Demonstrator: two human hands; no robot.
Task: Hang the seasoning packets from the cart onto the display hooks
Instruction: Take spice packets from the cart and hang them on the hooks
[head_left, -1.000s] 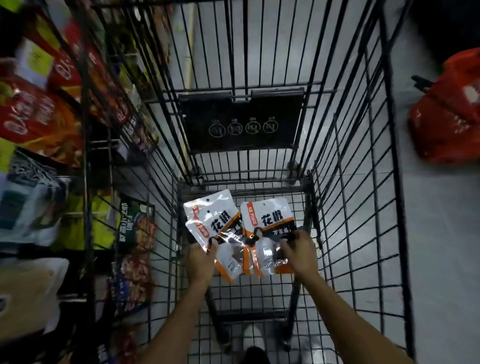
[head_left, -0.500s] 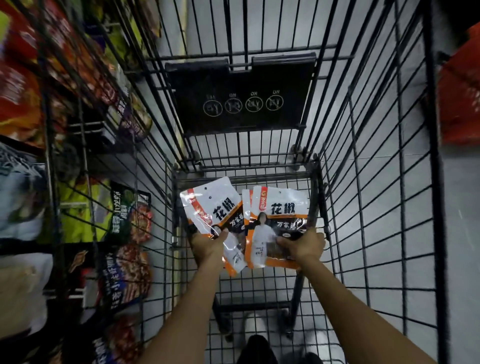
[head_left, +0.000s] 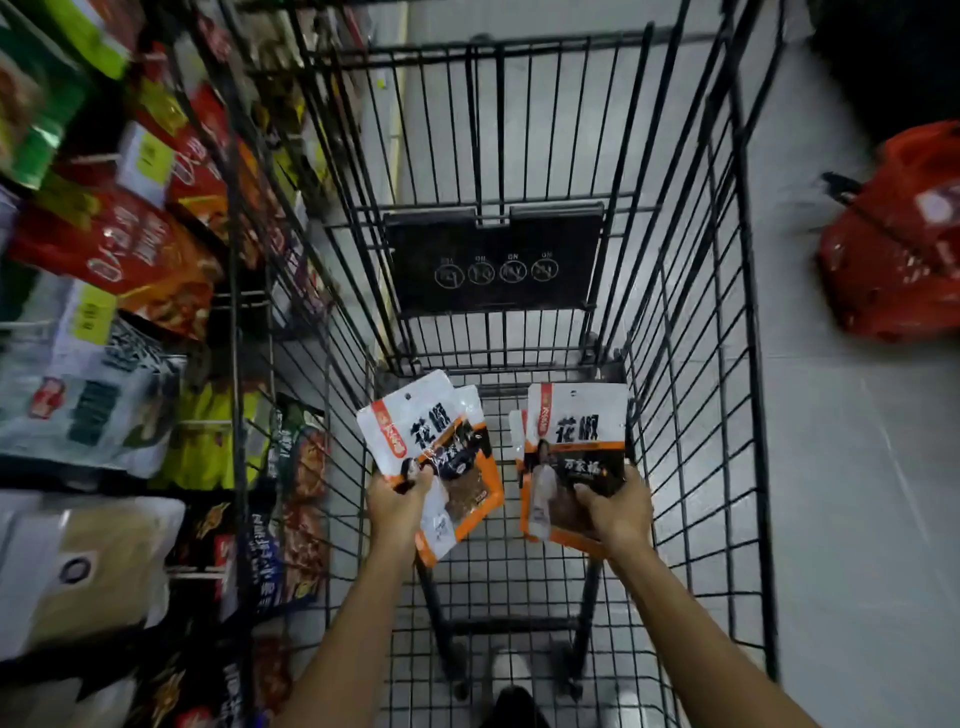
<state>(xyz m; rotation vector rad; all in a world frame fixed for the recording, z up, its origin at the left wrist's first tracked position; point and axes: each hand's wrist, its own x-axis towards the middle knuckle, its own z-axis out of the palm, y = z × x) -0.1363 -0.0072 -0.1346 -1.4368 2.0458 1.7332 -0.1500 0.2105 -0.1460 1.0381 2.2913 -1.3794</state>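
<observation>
Aisle: pale tiled floor (head_left: 857, 467), stocked shelves (head_left: 130, 260) close on the left, and a red bag (head_left: 898, 244) lying on the tiles to the right.
Cart: the black wire cart (head_left: 748, 364) stands right below the camera, with both arms reaching down into it.
Left hand: the left hand (head_left: 397, 506) pinches the lower edge of a fanned left bunch of packets (head_left: 431, 431), thumb on top.
Right hand: the right hand (head_left: 618, 512) is clamped on the lower corner of the right bunch of packets (head_left: 576, 431), which is at least two deep.
Hooks: blurred among the shelf goods; I cannot pick one out.
Risk, slipping: each bunch is gripped by one edge only, so a slick packet could slide out and fall back into the cart.
Risk, hanging: both hands are full, leaving no free fingers to single out a packet and line up its hole.
Risk, snagging: lifted out leftwards, packet corners may catch the wires.
</observation>
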